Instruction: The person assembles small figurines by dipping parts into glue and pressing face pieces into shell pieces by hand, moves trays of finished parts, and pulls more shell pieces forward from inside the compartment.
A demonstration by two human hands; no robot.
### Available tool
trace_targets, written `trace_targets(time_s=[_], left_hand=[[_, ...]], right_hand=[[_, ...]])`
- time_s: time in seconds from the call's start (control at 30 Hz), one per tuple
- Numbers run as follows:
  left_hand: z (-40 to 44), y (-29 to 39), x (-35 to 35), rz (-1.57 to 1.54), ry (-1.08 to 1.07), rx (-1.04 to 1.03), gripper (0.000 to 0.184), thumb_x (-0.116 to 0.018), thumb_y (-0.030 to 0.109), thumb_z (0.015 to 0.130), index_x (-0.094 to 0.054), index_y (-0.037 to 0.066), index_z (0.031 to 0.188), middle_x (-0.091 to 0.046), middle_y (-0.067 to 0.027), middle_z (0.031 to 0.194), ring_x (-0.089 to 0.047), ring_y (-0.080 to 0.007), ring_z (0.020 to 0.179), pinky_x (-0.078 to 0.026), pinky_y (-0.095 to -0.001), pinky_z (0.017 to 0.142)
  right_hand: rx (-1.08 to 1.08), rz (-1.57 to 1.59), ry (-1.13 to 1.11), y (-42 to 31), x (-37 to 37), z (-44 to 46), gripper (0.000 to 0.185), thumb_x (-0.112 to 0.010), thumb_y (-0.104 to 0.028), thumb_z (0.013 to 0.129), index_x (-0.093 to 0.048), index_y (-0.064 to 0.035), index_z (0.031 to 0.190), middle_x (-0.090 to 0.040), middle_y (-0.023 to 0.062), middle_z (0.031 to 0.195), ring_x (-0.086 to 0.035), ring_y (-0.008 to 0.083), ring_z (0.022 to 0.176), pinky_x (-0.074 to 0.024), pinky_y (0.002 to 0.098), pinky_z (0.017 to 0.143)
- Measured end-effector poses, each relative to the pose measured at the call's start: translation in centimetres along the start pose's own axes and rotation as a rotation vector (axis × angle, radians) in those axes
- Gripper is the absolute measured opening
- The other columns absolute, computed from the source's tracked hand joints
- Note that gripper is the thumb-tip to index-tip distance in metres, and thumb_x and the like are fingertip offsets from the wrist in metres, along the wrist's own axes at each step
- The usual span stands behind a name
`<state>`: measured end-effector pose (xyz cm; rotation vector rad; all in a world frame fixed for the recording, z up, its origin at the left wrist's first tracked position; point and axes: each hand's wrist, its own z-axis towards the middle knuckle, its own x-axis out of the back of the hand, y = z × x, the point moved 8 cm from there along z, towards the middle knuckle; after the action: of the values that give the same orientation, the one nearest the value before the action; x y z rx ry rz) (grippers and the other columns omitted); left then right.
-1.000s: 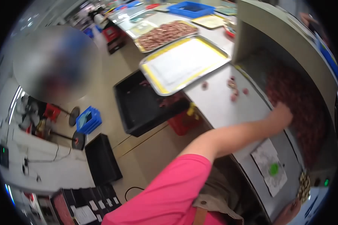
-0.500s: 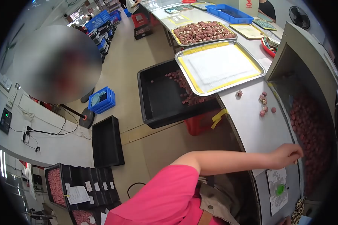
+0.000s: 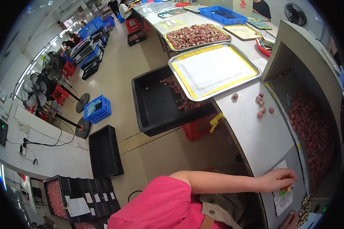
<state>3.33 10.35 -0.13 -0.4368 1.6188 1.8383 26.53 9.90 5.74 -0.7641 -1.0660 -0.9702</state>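
My left hand (image 3: 276, 181), at the end of the pink-sleeved arm, is closed with fingertips pinched just above a small green round piece (image 3: 282, 192). That piece lies on a grey-and-white patterned sheet (image 3: 283, 206) on the worktop. Something small and reddish shows under the fingertips, too hidden to name. At the bottom edge, part of my right hand (image 3: 291, 220) appears near the sheet; its fingers are mostly cut off. Beyond the left hand, a pile of reddish-brown nut-like pieces (image 3: 313, 133) fills the hooded bin (image 3: 294, 49). Several loose ones (image 3: 260, 100) lie on the worktop.
A paper-lined metal tray (image 3: 218, 72) overhangs a black crate (image 3: 156, 110) holding more pieces. Behind it stands a full tray (image 3: 198, 36) and a blue tray (image 3: 223, 15). Small mottled pieces (image 3: 304, 212) sit at lower right. Black crates (image 3: 107, 152), fans (image 3: 36, 87) and other people are around.
My left hand has moved from the bin's edge down to the green piece on the patterned sheet. The view has shifted slightly, and more of my right hand shows.
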Motion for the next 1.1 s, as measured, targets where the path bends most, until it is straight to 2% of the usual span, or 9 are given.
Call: trace_targets(time_s=[0.13,0.23,0.33,0.53,0.63,0.73,0.83,0.93,1.1], left_hand=[[-0.5,-0.9,0.1,-0.015,0.008,0.079,0.032,-0.054,0.022,0.099,-0.053,-0.001,0.121,-0.058,-0.0036,0.096,-0.056,-0.0089,0.087,-0.048,-0.0263,0.078],[-0.7,-0.6,0.2,0.055,-0.005,0.013,0.033,-0.054,0.023,0.099,-0.053,0.0,0.122,-0.057,-0.0027,0.097,-0.055,-0.0085,0.088,-0.047,-0.0266,0.079],[-0.9,-0.6,0.0,-0.012,-0.038,0.033,0.034,-0.054,0.024,0.099,-0.052,0.001,0.124,-0.057,-0.0023,0.098,-0.054,-0.0081,0.089,-0.046,-0.0259,0.08],[-1.1,-0.4,0.1,0.007,-0.044,0.04,0.035,-0.054,0.025,0.1,-0.052,0.001,0.124,-0.056,-0.002,0.1,-0.052,-0.0083,0.089,-0.046,-0.0255,0.081],[-1.2,-0.5,0.2,0.003,-0.048,0.038,0.034,-0.053,0.025,0.1,-0.052,0.001,0.125,-0.056,-0.002,0.1,-0.052,-0.0084,0.089,-0.046,-0.0258,0.081],[-1.5,-0.2,-0.1,-0.011,-0.068,0.057,0.034,-0.053,0.024,0.1,-0.052,0.001,0.125,-0.056,-0.0019,0.101,-0.052,-0.0082,0.09,-0.046,-0.0256,0.082],[-1.4,-0.6,-0.1,-0.064,-0.084,0.085,0.034,-0.053,0.024,0.1,-0.052,0.002,0.125,-0.056,-0.0014,0.102,-0.052,-0.0081,0.091,-0.046,-0.0253,0.082],[-1.4,-1.0,0.0,-0.081,-0.086,0.1,0.032,-0.054,0.023,0.099,-0.054,0.002,0.123,-0.056,-0.0029,0.107,-0.054,-0.0085,0.092,-0.048,-0.026,0.08],[-1.2,-1.4,-0.2,-0.058,-0.119,0.102,0.03,-0.054,0.021,0.099,-0.053,0.002,0.122,-0.054,-0.003,0.112,-0.054,-0.0081,0.092,-0.047,-0.0248,0.083]], right_hand=[[-0.098,-0.029,-0.059,-0.8,0.1,0.9,0.033,-0.058,-0.027,0.097,-0.067,0.0037,0.104,-0.066,0.0234,0.099,-0.062,0.0376,0.091,-0.0497,0.0418,0.081],[-0.041,0.024,-0.02,-2.1,0.8,1.3,0.035,-0.056,-0.028,0.098,-0.066,0.0035,0.108,-0.065,0.0236,0.107,-0.061,0.0369,0.097,-0.0484,0.042,0.085],[0.006,-0.032,-0.081,-1.4,-0.3,1.4,0.036,-0.056,-0.029,0.098,-0.064,0.0034,0.112,-0.064,0.0235,0.111,-0.06,0.0367,0.101,-0.0478,0.0417,0.086],[-0.118,0.033,-0.199,-1.5,-0.7,2.0,0.037,-0.056,-0.03,0.098,-0.063,0.0035,0.113,-0.064,0.0237,0.109,-0.06,0.0374,0.099,-0.0482,0.0416,0.085],[-0.099,0.018,-0.233,0.0,-1.7,1.8,0.038,-0.057,-0.031,0.098,-0.062,0.0031,0.115,-0.065,0.0223,0.107,-0.061,0.0352,0.097,-0.0495,0.0401,0.083],[-0.155,0.167,-0.112,0.5,-1.2,0.9,0.033,-0.059,-0.026,0.098,-0.064,0.0026,0.113,-0.065,0.02,0.106,-0.063,0.0322,0.094,-0.0508,0.0383,0.081],[0.022,0.148,-0.096,0.0,-1.0,1.0,0.026,-0.061,-0.02,0.096,-0.066,0.0021,0.111,-0.066,0.0187,0.105,-0.064,0.0302,0.093,-0.0516,0.0378,0.08],[-0.073,0.209,-0.124,0.2,-1.2,1.2,0.021,-0.062,-0.015,0.095,-0.067,0.0023,0.107,-0.067,0.0191,0.103,-0.064,0.0304,0.091,-0.0512,0.0391,0.08],[-0.104,0.253,-0.132,-0.3,-1.1,1.4,0.024,-0.06,-0.018,0.097,-0.066,0.0031,0.108,-0.066,0.0199,0.101,-0.063,0.0315,0.088,-0.0505,0.0409,0.079]])
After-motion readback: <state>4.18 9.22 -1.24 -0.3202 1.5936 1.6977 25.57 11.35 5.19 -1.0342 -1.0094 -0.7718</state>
